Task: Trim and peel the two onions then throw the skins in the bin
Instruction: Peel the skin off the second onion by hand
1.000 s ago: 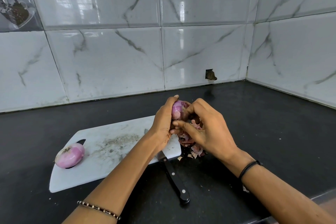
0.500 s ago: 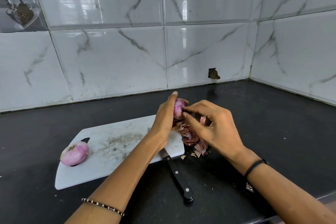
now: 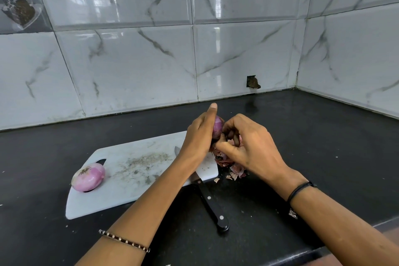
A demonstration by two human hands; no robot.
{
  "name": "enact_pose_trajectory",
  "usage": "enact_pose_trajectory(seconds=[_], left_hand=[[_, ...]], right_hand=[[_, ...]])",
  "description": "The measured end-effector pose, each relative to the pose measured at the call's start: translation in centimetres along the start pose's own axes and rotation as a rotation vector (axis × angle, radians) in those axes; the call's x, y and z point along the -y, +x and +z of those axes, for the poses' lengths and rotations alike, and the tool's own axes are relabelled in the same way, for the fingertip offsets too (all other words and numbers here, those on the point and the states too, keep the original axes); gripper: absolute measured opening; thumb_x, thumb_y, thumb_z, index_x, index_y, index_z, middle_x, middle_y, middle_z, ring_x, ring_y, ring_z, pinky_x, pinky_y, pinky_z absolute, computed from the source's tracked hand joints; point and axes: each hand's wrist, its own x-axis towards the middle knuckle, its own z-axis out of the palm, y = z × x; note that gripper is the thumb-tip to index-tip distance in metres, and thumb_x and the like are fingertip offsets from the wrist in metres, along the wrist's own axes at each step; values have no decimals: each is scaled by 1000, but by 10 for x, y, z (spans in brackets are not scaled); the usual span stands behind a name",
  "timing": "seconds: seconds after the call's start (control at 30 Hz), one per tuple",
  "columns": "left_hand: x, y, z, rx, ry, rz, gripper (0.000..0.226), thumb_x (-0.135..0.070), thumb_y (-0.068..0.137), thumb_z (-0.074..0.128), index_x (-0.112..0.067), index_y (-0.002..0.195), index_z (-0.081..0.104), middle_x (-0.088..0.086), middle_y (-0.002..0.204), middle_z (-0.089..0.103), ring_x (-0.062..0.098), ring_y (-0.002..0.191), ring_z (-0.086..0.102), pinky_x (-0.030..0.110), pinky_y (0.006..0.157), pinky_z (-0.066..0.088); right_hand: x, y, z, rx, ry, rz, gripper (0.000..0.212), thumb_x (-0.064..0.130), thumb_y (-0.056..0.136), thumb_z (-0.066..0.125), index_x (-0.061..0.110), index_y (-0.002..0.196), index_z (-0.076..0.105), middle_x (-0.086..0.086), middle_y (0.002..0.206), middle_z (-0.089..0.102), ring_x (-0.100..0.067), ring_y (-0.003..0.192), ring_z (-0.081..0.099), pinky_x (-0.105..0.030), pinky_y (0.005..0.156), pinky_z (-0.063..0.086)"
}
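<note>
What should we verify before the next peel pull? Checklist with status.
1. Left hand grips the second onion: ok.
2. Right hand pinches skin at that onion's lower end: ok.
3. Knife lies ungripped, blade on the cutting board, partly hidden under the left forearm: ok.
4. First onion peeled, resting on the board: ok.
5. Skin pile on the counter beside the board, not binned: not ok.
6. Bin location: cannot tell, none in view.

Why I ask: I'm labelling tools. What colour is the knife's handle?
The knife handle is black with silver rivets, clearest in the head view.
</note>
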Motion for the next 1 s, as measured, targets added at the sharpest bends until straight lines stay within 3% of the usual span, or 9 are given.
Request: enact_pose_trajectory(seconds=[0.1, 0.3, 0.47, 0.6, 0.8, 1.0], left_hand=[[-1, 1, -3, 2, -63, -69, 62, -64, 103, 34, -16, 96, 73, 5, 77, 72, 12, 69, 68, 26, 59, 53], [-1, 3, -1, 15, -155, -155, 67, -63, 103, 33, -9, 97, 73, 7, 70, 69, 13, 55, 63, 32, 64, 51], [-6, -1, -4, -5, -223, -232, 67, -63, 103, 33, -8, 89, 69, 9, 67, 70, 13, 48, 60, 25, 50, 47], [-8, -4, -5, 19, -247, -255, 70, -63, 103, 31, -4, 88, 66, 8, 55, 63, 10, 33, 48, 18, 33, 32], [-7, -5, -6, 63, -289, -329, 76, -64, 103, 29, -3, 75, 64, 5, 48, 58, 10, 33, 39, 18, 31, 25], [-8, -3, -7, 37, -408, -387, 70, -59, 104, 35, -1, 76, 63, 11, 50, 59, 14, 29, 42, 17, 30, 24]], right_hand=[[0, 0, 0, 13, 17, -29, 26, 47, 77, 65, 24, 85, 57, 12, 80, 54, -7, 71, 54, -24, 60, 45], [1, -3, -2, 26, -3, -25, 29, 54, 72, 64, 27, 76, 54, 12, 71, 54, -8, 66, 53, -20, 56, 39], [1, -3, -4, -81, -112, 85, 32, 56, 73, 62, 27, 70, 48, 11, 66, 52, -8, 63, 52, -26, 53, 36], [-1, -2, -4, -120, -157, 178, 29, 45, 78, 67, 24, 70, 49, 9, 67, 54, -9, 64, 52, -28, 56, 34], [0, 1, -4, -184, -191, 288, 24, 41, 83, 65, 24, 72, 53, 9, 70, 55, -10, 65, 53, -28, 58, 36], [-3, 2, -3, -164, -256, 428, 27, 46, 87, 57, 21, 77, 56, 7, 78, 60, -18, 70, 57, -33, 64, 38]])
